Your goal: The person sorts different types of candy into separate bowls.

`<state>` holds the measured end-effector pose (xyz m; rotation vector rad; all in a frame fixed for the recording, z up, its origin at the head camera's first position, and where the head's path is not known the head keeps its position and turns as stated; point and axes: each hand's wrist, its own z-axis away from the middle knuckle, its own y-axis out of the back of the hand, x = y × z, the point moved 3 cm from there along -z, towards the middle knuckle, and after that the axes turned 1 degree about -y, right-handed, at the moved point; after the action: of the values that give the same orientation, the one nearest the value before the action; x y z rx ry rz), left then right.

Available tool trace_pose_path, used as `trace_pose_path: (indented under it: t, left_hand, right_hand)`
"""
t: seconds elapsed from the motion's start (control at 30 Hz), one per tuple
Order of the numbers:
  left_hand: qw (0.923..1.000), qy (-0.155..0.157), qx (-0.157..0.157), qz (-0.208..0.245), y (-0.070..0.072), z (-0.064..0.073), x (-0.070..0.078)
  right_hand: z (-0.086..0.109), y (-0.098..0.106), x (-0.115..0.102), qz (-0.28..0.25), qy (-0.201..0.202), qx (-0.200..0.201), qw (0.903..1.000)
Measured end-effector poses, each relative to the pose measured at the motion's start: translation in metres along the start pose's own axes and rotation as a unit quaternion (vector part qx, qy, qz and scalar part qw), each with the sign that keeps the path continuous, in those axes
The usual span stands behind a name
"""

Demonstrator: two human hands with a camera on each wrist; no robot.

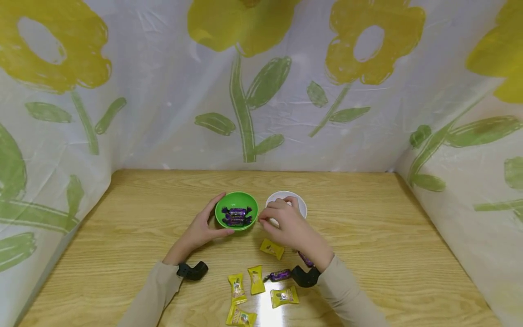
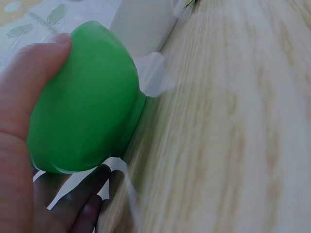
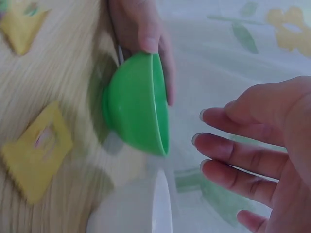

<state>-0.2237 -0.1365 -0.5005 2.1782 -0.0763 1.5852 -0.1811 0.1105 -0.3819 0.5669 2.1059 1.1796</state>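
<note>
A green bowl (image 1: pixel 220 219) stands on the table with several purple-wrapped candies (image 1: pixel 237 217) inside. My left hand (image 1: pixel 201 230) holds it from the left, thumb at the near side and fingers round the far side; the left wrist view shows the thumb (image 2: pixel 29 73) against the wall. Just right of it is a white bowl (image 1: pixel 300 204), partly covered by my right hand (image 1: pixel 292 227) above it. The right wrist view shows the right fingers (image 3: pixel 238 150) loosely extended beside both bowls, with nothing visible between them. What the white bowl contains is hidden.
Several yellow-wrapped candies (image 1: pixel 284 296) lie scattered nearer the person. Two purple-wrapped candies, one (image 1: pixel 280 275) by the right wrist and another (image 1: pixel 305 260) partly under the right forearm, lie on the wooden table (image 1: pixel 143 218). A flowered sheet (image 1: pixel 163 91) hangs behind and at both sides.
</note>
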Motion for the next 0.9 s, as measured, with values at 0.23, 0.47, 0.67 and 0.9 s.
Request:
trace_pose_path:
  t: [0.23,0.47,0.67,0.9]
  left_hand:
    - [0.9999,0.004,0.000,-0.015,0.000,0.001,0.002]
    - [1.0000,0.004,-0.002,-0.007,0.000,0.000,0.002]
    - [1.0000,0.005,-0.005,0.003,0.000,0.000,0.003]
    - [0.9999,0.013,-0.003,-0.001,0.000,0.001,0.011]
  right_hand:
    - [0.031,0.017,0.012,-0.007,-0.013,0.009,0.9998]
    - [0.066,0.018,0.031,-0.003,-0.068,-0.004,0.9977]
    - [0.085,0.015,0.044,0.001,-0.126,-0.028,0.9917]
    - [0.098,0.006,0.046,0.044,-0.131,-0.090,0.9862]
